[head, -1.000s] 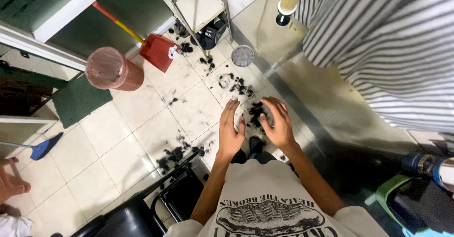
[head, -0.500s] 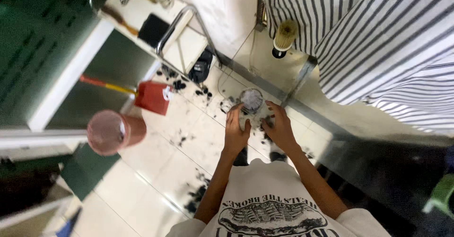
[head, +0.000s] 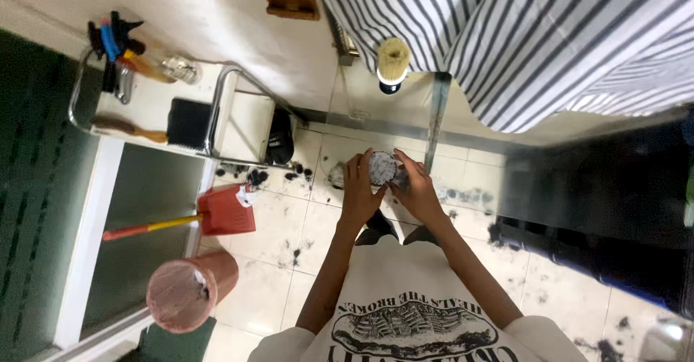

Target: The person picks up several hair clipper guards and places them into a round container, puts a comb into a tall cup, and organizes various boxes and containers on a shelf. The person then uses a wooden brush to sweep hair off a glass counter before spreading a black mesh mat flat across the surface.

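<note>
Hair clippings littered the tiled floor beneath me as my left hand and right hand closed round a small round tin, light, rigid, probably slippery, best gripped by its rim.

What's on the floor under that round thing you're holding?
Under the round container, held by the left hand and right hand, lie white floor tiles with dark hair clippings. The hands hide the spot directly below.
</note>
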